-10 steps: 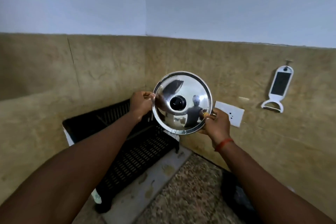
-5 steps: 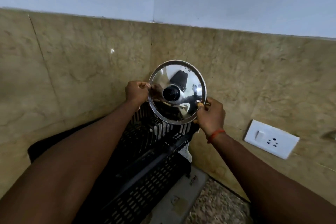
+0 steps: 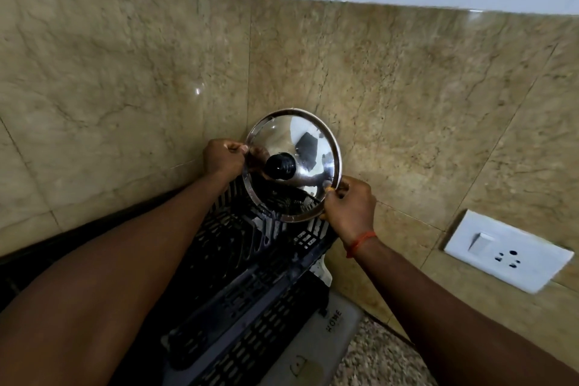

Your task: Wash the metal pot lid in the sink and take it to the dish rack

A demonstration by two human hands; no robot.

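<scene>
The shiny metal pot lid (image 3: 308,147) with a black knob stands on edge, knob facing me, held just above the far end of the black plastic dish rack (image 3: 250,291). My left hand (image 3: 223,157) pinches its left rim. At the lower right rim my right hand (image 3: 350,207) grips it, a red thread around the wrist. The lid's bottom edge sits right at the rack's upright slats; I cannot tell whether it touches them. The rack stands in the corner of the tiled walls.
A white drip mat (image 3: 316,345) lies under the rack on the speckled stone counter (image 3: 376,363). A white switch and socket plate (image 3: 507,251) is on the right wall. Beige marble tiles close in behind and to the left.
Both hands have carried the lid forward and down toward the rack's far end. The view has tilted down and closed in on the corner, and the white wall tool has left the frame.
</scene>
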